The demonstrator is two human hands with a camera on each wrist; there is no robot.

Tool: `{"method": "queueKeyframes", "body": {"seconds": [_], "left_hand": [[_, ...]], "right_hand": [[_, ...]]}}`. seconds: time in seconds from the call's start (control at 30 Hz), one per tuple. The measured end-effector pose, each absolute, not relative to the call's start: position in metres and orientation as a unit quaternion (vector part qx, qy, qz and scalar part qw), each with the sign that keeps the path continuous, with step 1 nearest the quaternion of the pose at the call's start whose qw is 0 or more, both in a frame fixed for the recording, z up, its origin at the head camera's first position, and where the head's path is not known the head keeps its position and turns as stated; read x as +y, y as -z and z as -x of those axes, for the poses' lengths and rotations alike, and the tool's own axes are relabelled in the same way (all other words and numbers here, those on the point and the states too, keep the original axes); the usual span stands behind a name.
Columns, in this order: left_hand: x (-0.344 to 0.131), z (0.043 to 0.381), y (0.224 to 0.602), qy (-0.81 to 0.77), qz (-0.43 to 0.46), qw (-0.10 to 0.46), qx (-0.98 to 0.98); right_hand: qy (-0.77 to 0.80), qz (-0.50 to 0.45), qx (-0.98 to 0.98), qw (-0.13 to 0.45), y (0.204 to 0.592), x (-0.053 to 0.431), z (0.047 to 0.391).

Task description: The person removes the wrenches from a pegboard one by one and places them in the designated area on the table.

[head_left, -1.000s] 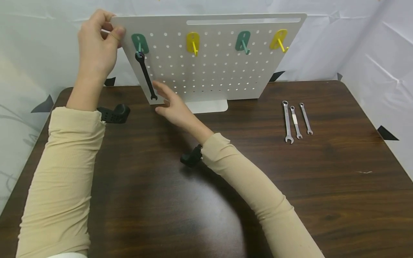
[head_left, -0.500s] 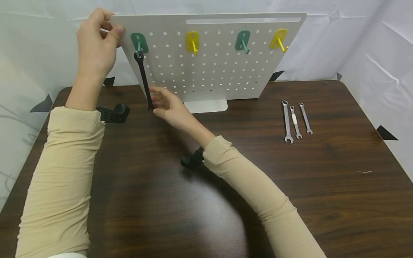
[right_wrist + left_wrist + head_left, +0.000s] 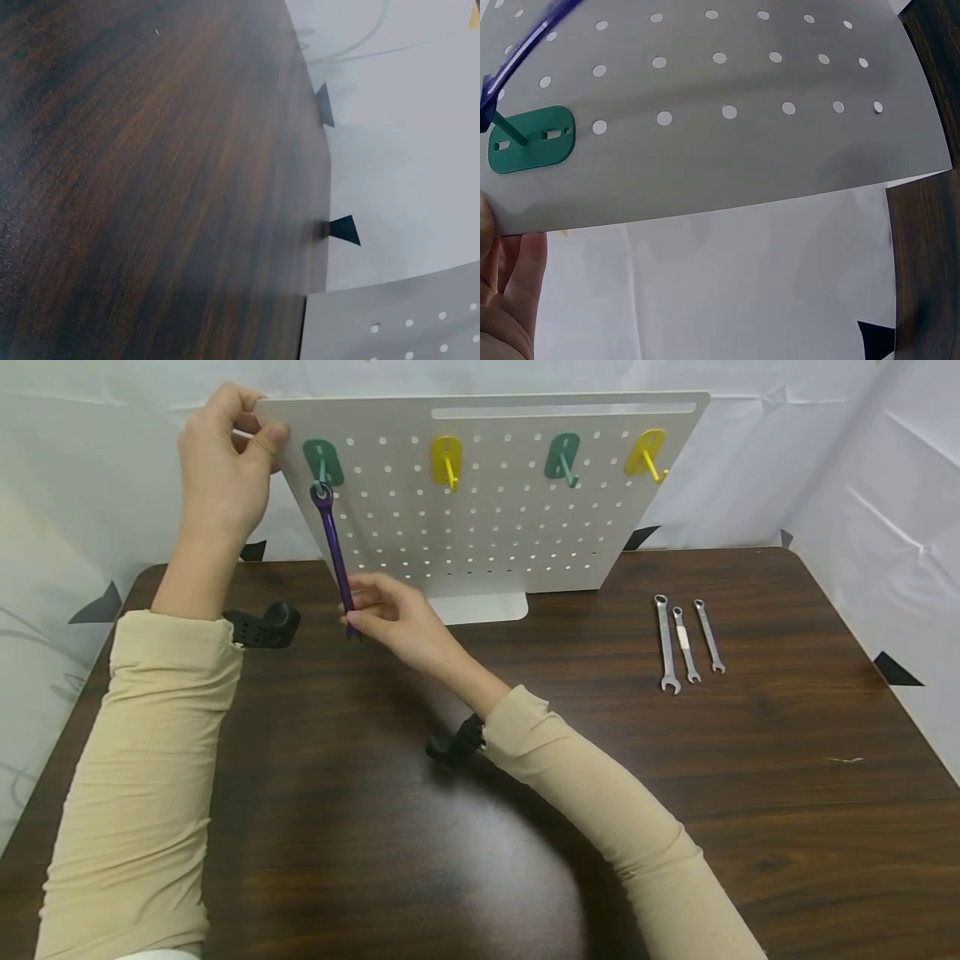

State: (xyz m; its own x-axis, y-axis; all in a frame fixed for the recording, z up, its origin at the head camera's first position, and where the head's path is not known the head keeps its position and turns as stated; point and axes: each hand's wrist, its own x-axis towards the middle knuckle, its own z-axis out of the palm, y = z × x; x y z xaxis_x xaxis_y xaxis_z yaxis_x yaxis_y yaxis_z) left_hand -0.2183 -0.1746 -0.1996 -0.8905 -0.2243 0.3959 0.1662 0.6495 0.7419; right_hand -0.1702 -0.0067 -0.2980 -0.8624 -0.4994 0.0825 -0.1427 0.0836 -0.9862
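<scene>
A dark purple combination wrench (image 3: 333, 547) hangs tilted at the leftmost green hook (image 3: 322, 464), its ring end around the hook's tip in the head view. My right hand (image 3: 401, 617) pinches the wrench low down, near its open end, between thumb and fingers. My left hand (image 3: 225, 468) grips the top left corner of the grey pegboard (image 3: 487, 518), thumb on the front face and fingers behind. In the left wrist view, the wrench (image 3: 529, 45) slants away from the green hook plate (image 3: 532, 139), and fingers (image 3: 525, 277) show below the board's edge.
Along the board's top sit a yellow hook (image 3: 447, 460), a second green hook (image 3: 562, 458) and another yellow hook (image 3: 647, 453). Three silver wrenches (image 3: 667, 647) lie on the right of the dark wooden table (image 3: 787, 735). White sheeting (image 3: 840, 485) stands behind.
My right hand has closed on the wrench's lower end and drawn it outward from the board, toward me. The left hand keeps its hold on the corner.
</scene>
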Motion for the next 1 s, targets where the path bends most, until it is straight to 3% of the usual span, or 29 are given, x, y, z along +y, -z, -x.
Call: {"method": "queueKeyframes", "body": {"seconds": [0.27, 1.0], "left_hand": [[-0.176, 0.219, 0.2, 0.422, -0.016, 0.231, -0.877], [-0.176, 0.22, 0.202, 0.426, -0.009, 0.234, -0.874]], "right_hand": [[0.659, 0.217, 0.706, 0.144, 0.294, -0.003, 0.163], [0.72, 0.163, 0.636, 0.225, 0.262, 0.008, 0.146]]}}
